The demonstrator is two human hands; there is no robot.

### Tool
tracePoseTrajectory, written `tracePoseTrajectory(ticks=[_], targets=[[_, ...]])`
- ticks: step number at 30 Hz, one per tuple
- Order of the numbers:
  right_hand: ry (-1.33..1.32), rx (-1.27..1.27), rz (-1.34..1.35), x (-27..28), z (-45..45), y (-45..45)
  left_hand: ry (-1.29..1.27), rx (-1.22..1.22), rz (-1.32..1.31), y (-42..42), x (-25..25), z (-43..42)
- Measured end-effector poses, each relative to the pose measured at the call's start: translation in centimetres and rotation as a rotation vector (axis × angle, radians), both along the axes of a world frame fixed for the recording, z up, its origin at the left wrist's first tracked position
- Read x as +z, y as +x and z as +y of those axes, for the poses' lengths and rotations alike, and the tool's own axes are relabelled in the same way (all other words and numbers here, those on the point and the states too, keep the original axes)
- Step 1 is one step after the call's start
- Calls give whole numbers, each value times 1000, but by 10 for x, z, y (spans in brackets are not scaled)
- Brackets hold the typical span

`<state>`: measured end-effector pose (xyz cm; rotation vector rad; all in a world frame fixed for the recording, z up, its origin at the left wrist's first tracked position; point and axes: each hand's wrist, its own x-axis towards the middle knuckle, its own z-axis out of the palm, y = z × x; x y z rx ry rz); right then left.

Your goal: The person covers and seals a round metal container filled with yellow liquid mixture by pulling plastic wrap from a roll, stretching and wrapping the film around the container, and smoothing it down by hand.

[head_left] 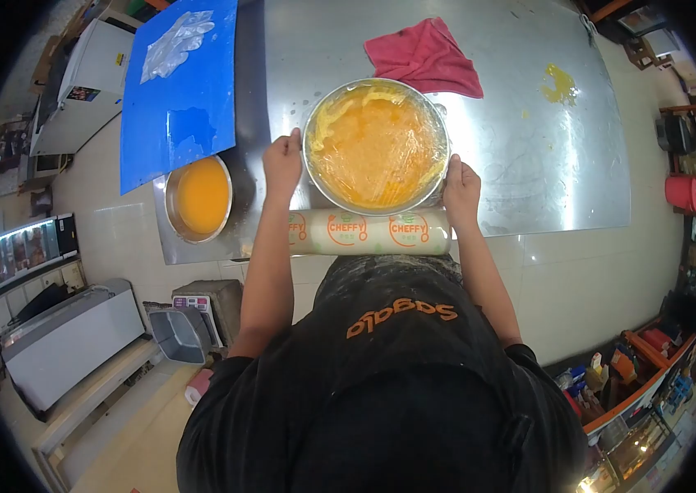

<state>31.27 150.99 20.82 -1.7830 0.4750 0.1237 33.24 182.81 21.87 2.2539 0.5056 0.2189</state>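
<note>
A round metal bowl [377, 148] of yellow-orange food, with clear plastic film stretched over its top, is between my hands near the table's front edge. My left hand [284, 167] grips its left rim, fingers closed. On the right rim my right hand [461, 187] is closed too, thumb at the top. Just below the bowl lies a roll of film [364, 232] marked CHEFFY, along the table edge. A second metal bowl [202, 200] with smooth orange liquid stands to the left, partly under a blue board.
The blue board [208, 123] carries clear plastic gloves [175, 45]. A red cloth [428, 59] lies behind the film-covered bowl on the metal table [512, 156]. Yellow residue [560, 85] is smeared at the right. A grey bin [179, 335] stands on the left below the table.
</note>
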Motion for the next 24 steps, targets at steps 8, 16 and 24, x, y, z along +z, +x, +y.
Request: tracePoseTrajectory(ticks=[8, 16, 24], targets=[[-172, 105, -156, -14, 14, 9, -88, -115, -155, 1, 19, -3], [-363, 188, -725, 10, 13, 21, -319, -434, -322, 10, -10, 6], [176, 137, -378, 4, 10, 27, -968, -329, 52, 11, 15, 19]])
